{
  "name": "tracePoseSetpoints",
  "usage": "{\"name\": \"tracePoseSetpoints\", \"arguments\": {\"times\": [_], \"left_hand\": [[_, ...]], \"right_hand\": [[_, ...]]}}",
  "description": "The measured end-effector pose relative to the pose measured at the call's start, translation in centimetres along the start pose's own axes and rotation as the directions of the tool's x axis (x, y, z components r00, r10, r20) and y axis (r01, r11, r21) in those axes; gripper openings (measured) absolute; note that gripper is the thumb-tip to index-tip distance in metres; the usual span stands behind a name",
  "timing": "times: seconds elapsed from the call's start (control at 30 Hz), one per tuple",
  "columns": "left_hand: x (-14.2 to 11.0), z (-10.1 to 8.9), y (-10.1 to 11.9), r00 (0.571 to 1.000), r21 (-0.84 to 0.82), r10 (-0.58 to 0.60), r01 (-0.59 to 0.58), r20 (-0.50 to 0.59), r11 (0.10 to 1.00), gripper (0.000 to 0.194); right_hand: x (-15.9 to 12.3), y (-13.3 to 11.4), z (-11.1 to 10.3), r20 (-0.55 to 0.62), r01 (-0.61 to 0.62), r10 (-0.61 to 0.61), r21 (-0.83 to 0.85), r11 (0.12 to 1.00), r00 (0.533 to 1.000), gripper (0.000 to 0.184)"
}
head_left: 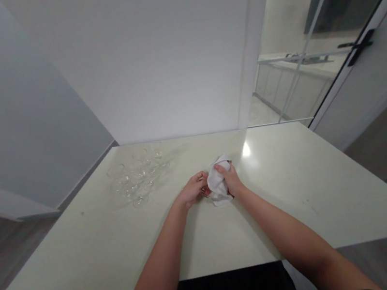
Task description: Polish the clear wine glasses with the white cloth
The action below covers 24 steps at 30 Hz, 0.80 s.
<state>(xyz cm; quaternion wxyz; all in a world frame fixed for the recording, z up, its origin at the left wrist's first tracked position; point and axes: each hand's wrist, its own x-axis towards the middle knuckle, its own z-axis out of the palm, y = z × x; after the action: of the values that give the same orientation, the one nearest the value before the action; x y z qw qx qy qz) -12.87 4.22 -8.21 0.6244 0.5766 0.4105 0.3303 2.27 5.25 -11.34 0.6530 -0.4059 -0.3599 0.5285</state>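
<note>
Near the middle of the table, my right hand (229,178) is closed around a crumpled white cloth (217,185). My left hand (197,187) is just left of it, fingers curled around what looks like a clear glass (206,191). Most of that glass is hidden by the fingers and the cloth, and skin shows reddish through it. The cloth presses against the glass's right side. To the left, apart from both hands, several clear glasses (140,177) stand or lie close together; their outlines overlap and are hard to separate.
A glossy pale table (282,219) spreads under both hands, with a bright reflection at the back right. Behind it rises a white wall (167,70). On the right are a glass partition and a door with a black handle (358,48).
</note>
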Motion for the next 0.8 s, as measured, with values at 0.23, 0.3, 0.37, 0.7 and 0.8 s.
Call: {"name": "tracePoseSetpoints", "arguments": {"times": [0.23, 0.3, 0.37, 0.7, 0.8], "left_hand": [[0.43, 0.19, -0.15, 0.954, 0.334, 0.258, -0.196, -0.152, 0.922, 0.022], [0.40, 0.27, -0.06, 0.950, 0.333, 0.266, -0.202, -0.161, 0.921, 0.024], [0.21, 0.32, 0.11, 0.953, 0.255, 0.254, -0.208, -0.164, 0.944, 0.027], [-0.03, 0.43, 0.71, 0.985, -0.116, -0.010, -0.010, -0.174, 0.993, 0.044], [0.19, 0.16, 0.44, 0.986, -0.030, 0.057, -0.063, -0.159, 0.998, 0.044]], "right_hand": [[0.25, 0.11, 0.07, -0.121, 0.019, -0.027, -0.068, 0.997, 0.992, 0.053], [0.13, -0.01, 0.20, -0.100, 0.026, -0.035, -0.092, 0.995, 0.994, 0.054], [-0.06, -0.14, 0.32, -0.061, 0.061, -0.070, -0.139, 0.988, 0.996, 0.053], [-0.46, 0.28, -0.22, 0.032, 0.048, -0.045, -0.090, 0.995, 0.998, 0.048], [-0.65, 0.33, 0.02, 0.016, 0.017, -0.016, -0.044, 0.999, 1.000, 0.049]]}}
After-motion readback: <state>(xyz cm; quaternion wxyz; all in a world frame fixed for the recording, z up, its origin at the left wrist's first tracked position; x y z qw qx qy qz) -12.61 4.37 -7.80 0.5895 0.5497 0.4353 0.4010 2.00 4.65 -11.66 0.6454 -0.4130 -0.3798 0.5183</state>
